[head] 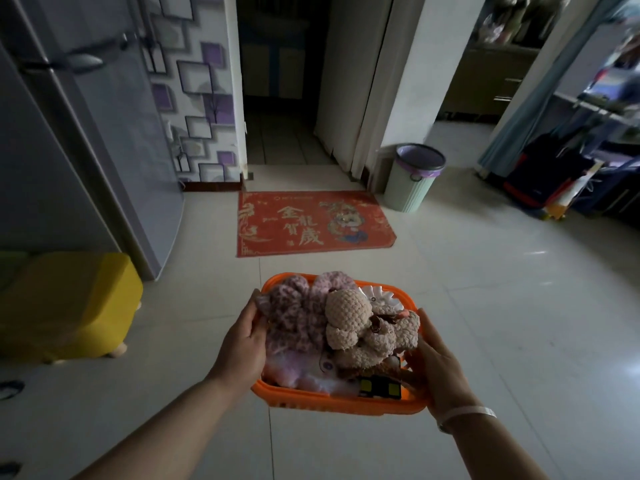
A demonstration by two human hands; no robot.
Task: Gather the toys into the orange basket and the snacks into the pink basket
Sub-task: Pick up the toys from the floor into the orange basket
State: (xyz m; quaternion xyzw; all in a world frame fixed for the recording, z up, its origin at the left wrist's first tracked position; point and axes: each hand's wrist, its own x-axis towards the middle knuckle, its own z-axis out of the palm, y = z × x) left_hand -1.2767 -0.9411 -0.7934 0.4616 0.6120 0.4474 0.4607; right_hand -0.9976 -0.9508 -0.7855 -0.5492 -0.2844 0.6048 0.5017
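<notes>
Seemingly toys done: basket (332,401) full of plush, left hand (242,344) and right hand (438,372) carrying it, fingers (258,308) curled over its sides; snacks, pink one unseen.

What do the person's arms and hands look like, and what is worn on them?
Both forearms are bare, with no sleeves in view. The left hand wears nothing. The right hand has a pale bangle at the wrist. No gloves or rings are visible.
</notes>
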